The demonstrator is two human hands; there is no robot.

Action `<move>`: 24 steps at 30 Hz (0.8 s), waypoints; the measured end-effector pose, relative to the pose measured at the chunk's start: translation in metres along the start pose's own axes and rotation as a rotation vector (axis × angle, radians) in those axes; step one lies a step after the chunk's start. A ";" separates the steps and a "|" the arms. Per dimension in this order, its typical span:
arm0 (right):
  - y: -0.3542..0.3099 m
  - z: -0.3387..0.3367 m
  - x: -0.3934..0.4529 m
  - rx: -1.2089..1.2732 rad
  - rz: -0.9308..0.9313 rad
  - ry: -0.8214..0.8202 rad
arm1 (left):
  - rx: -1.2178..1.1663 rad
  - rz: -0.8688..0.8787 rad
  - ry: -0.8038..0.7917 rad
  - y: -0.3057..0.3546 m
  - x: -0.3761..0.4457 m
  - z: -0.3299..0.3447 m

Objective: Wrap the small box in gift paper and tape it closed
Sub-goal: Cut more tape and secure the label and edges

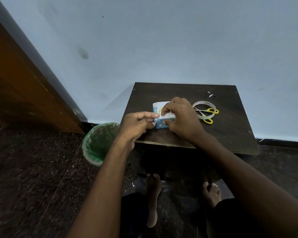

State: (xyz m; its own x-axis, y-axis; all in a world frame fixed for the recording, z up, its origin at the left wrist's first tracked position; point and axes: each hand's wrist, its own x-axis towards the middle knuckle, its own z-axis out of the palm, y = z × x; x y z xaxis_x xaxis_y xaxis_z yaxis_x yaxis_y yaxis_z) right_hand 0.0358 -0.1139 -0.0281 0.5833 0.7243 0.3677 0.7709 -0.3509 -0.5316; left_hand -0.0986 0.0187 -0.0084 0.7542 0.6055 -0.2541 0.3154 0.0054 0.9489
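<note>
Surface: a small dark wooden table (pixel 230 127) standing against a pale blue wall (pixel 162 40). Floor (pixel 33 177) is dark speckled stone. A brown wooden door (pixel 21 83) stands at the left. A bin (pixel 98 143) with a green liner sits on the floor just beside the table's left edge. The person's bare feet show under the table's near edge.

Task item: the box (pixel 159 115), covered in blue patterned paper, lies flat on the table near its left front part. Its long axis runs roughly from the near edge toward the wall, tilted slightly left at the far end. A white strip crosses its near portion.

Left hand (pixel 138 124): fingers curled, thumb and forefinger pinching the paper at the box's near left corner.

Right hand (pixel 181 117): fingers curled over the box's right side, fingertips pressing the paper down.

Other items: a tape roll (pixel 197 104) lies flat to the right of the box, with yellow-handled scissors (pixel 207 115) lying across it. Small scraps (pixel 212 95) lie near the far right edge.
</note>
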 end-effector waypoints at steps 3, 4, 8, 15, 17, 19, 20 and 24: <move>0.001 0.010 -0.002 -0.015 -0.004 0.086 | -0.025 0.006 0.019 0.001 0.002 0.002; 0.000 0.012 -0.001 -0.018 -0.004 0.107 | -0.032 0.008 0.018 0.002 0.002 0.004; -0.002 0.016 0.003 -0.034 0.030 0.158 | -0.072 0.006 0.025 0.003 0.002 0.007; -0.002 0.015 0.004 -0.076 0.053 0.195 | -0.085 -0.004 0.071 0.003 0.002 0.007; -0.003 0.015 0.002 -0.081 0.058 0.196 | -0.082 -0.007 0.081 0.002 0.002 0.007; -0.004 0.015 0.001 -0.083 0.054 0.187 | -0.086 -0.013 0.090 0.001 0.002 0.007; -0.005 0.015 0.000 -0.088 0.046 0.183 | -0.091 -0.015 0.092 0.001 0.002 0.008; -0.006 0.015 -0.001 -0.104 0.035 0.184 | -0.113 -0.015 0.087 0.004 0.001 0.012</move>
State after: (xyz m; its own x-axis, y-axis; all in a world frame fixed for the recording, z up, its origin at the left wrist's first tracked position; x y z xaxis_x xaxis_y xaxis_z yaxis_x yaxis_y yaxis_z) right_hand 0.0267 -0.1031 -0.0367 0.6395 0.5933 0.4890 0.7663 -0.4403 -0.4680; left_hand -0.0894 0.0099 -0.0074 0.6958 0.6712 -0.2557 0.2553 0.1016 0.9615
